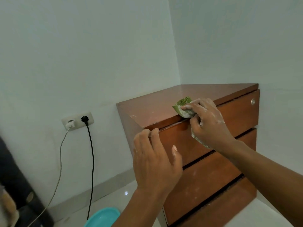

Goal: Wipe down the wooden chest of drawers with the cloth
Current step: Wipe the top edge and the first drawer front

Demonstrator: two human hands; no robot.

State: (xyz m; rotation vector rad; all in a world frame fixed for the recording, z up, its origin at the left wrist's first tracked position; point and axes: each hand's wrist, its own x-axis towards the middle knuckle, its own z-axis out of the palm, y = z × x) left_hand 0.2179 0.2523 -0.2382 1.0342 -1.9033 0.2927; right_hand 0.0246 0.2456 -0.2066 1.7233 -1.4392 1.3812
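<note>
A reddish-brown wooden chest of drawers with three drawer fronts stands in a room corner. My right hand grips a green and white cloth and holds it against the front edge of the top, above the upper drawer. A tail of the cloth hangs below my palm. My left hand lies flat on the upper drawer front near its left end, with the fingertips at the gap under the top. Pale dust marks both hands.
A wall socket left of the chest holds a white charger and a black plug, and both cables hang to the floor. A turquoise basin sits on the white tiles below. A round lock marks the upper drawer's right end.
</note>
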